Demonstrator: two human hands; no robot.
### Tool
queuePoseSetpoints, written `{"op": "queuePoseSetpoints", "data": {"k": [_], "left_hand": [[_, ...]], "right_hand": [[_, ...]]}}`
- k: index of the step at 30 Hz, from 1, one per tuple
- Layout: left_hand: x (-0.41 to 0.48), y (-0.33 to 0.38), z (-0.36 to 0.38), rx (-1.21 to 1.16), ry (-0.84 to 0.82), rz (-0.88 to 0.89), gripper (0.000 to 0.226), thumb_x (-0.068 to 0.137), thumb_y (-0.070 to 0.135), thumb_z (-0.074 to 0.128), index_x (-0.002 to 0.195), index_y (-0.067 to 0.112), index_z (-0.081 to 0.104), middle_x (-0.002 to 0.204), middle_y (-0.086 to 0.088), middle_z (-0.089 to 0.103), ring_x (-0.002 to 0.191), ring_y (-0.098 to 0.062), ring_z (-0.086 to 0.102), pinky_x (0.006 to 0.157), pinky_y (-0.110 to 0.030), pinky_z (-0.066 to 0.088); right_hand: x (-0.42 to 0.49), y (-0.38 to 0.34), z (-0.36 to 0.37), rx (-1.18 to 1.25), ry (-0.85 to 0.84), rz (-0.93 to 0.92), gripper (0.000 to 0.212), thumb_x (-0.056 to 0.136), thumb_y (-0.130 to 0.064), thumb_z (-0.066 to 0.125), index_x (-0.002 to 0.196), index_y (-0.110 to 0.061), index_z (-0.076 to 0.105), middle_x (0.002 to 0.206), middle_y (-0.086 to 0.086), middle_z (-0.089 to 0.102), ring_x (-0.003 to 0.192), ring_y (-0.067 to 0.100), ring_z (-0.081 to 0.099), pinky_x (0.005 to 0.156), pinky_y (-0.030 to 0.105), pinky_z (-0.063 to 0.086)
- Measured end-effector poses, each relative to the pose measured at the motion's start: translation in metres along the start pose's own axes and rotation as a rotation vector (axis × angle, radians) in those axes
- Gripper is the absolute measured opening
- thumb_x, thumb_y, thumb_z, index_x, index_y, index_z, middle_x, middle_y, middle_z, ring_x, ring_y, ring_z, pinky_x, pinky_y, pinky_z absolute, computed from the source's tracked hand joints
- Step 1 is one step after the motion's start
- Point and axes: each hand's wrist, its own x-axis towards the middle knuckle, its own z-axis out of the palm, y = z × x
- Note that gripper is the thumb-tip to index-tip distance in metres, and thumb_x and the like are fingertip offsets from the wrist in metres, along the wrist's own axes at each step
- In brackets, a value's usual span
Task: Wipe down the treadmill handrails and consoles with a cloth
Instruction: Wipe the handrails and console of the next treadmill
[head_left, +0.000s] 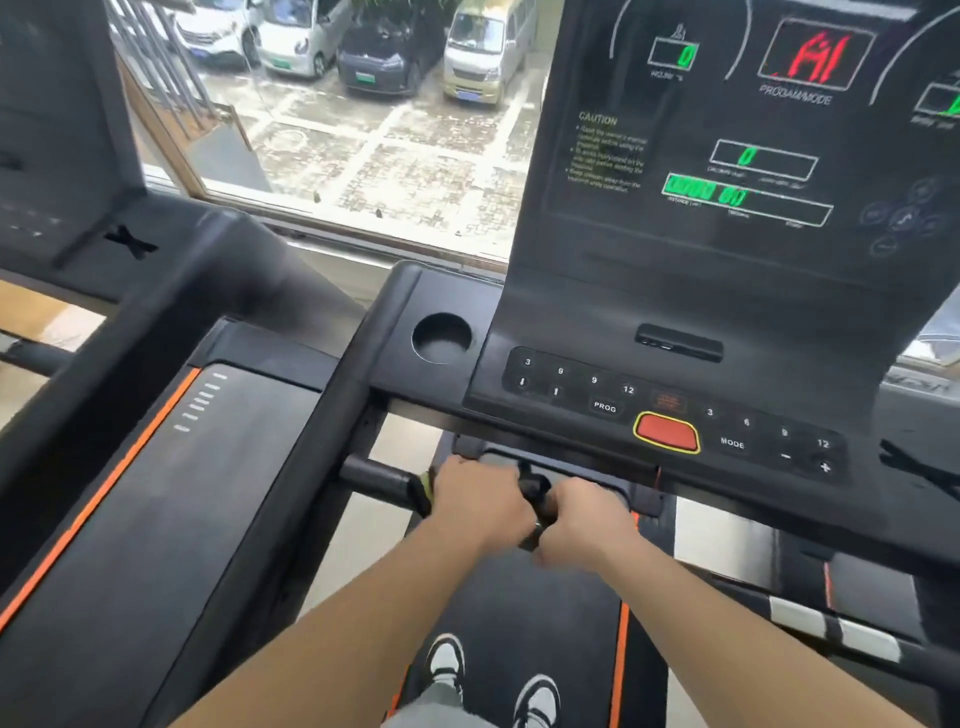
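Both grip the front handrail (374, 478) below the red stop button (667, 434): your left hand (475, 493) through a yellow-green cloth (429, 483), your right hand (584, 514) bare. The console (675, 291) is lit; a stray upward swipe could press keys.

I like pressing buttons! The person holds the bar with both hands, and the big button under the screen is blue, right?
Not quite. In the head view the big button under the screen is red with a yellow rim, not blue. The left hand and right hand do both hold the bar.
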Motion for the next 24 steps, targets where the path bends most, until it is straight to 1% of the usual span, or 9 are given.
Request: {"op": "queuePoseSetpoints", "data": {"k": [3,5,9,11,13,15,18,22,24], "left_hand": [[0.014,0.005,-0.002,-0.130,-0.120,0.101,0.028,0.090,0.040,0.047,0.108,0.025,0.062,0.110,-0.004,0.072,0.106,-0.031,0.065,0.086,-0.040,0.041],[0.022,-0.025,-0.006,-0.229,-0.187,0.108,0.034,0.086,0.044,0.048,0.109,0.026,0.064,0.113,-0.002,0.072,0.107,-0.030,0.065,0.086,-0.038,0.048],[0.035,-0.095,-0.021,-0.217,-0.274,0.010,0.038,0.082,0.048,0.050,0.105,0.025,0.069,0.105,0.000,0.071,0.099,-0.025,0.064,0.083,-0.035,0.051],[0.041,-0.096,-0.025,-0.193,-0.319,-0.017,0.034,0.082,0.048,0.050,0.097,0.022,0.066,0.097,0.000,0.068,0.094,-0.025,0.063,0.078,-0.034,0.049],[0.041,-0.070,-0.023,-0.117,-0.318,-0.015,0.032,0.084,0.047,0.045,0.094,0.022,0.063,0.101,-0.003,0.068,0.099,-0.027,0.064,0.087,-0.037,0.050],[0.034,-0.033,-0.012,-0.120,-0.256,0.052,0.029,0.086,0.045,0.044,0.096,0.024,0.060,0.109,-0.005,0.070,0.105,-0.030,0.065,0.095,-0.040,0.049],[0.011,-0.004,0.004,-0.148,-0.031,0.221,0.030,0.088,0.044,0.043,0.103,0.024,0.060,0.101,-0.002,0.074,0.098,-0.030,0.068,0.089,-0.039,0.046],[-0.014,-0.051,0.013,-0.150,0.205,0.358,0.016,0.085,0.043,0.048,0.091,0.028,0.051,0.090,0.005,0.067,0.089,-0.026,0.061,0.090,-0.042,0.044],[-0.022,-0.089,0.021,-0.129,0.339,0.330,0.012,0.081,0.039,0.051,0.085,0.028,0.049,0.082,0.009,0.060,0.084,-0.023,0.058,0.091,-0.042,0.045]], "right_hand": [[-0.001,-0.002,-0.001,0.001,0.017,0.029,0.027,0.064,-0.034,0.077,0.068,-0.023,0.053,0.063,-0.008,0.055,0.069,0.020,0.059,0.050,0.023,0.034],[-0.001,-0.004,-0.002,0.006,0.024,0.057,0.019,0.065,-0.034,0.076,0.078,-0.023,0.065,0.068,-0.007,0.061,0.074,0.019,0.065,0.053,0.023,0.041],[0.002,-0.007,0.000,-0.009,-0.022,0.067,0.037,0.061,-0.039,0.085,0.096,-0.030,0.076,0.084,-0.009,0.073,0.084,0.016,0.069,0.077,0.031,0.061],[0.001,-0.007,0.000,-0.009,-0.014,0.077,0.036,0.064,-0.037,0.085,0.098,-0.030,0.076,0.088,-0.007,0.074,0.087,0.017,0.069,0.081,0.033,0.061],[0.000,-0.008,0.000,0.000,-0.005,0.097,0.035,0.066,-0.034,0.084,0.099,-0.030,0.076,0.088,-0.006,0.074,0.087,0.018,0.069,0.078,0.031,0.060],[-0.001,-0.008,0.000,-0.005,0.006,0.109,0.032,0.065,-0.031,0.083,0.095,-0.027,0.075,0.085,-0.006,0.073,0.084,0.020,0.069,0.072,0.028,0.057],[0.000,-0.007,-0.002,0.000,0.029,0.116,0.021,0.062,-0.029,0.080,0.077,-0.021,0.066,0.073,-0.006,0.068,0.079,0.022,0.069,0.063,0.028,0.053],[0.001,-0.006,-0.004,-0.028,-0.004,0.091,0.025,0.066,-0.033,0.081,0.088,-0.024,0.073,0.082,-0.006,0.073,0.085,0.019,0.070,0.075,0.032,0.060],[0.001,-0.006,-0.003,-0.050,-0.014,0.061,0.032,0.061,-0.037,0.083,0.090,-0.028,0.075,0.078,-0.009,0.073,0.081,0.015,0.070,0.073,0.028,0.059]]}}
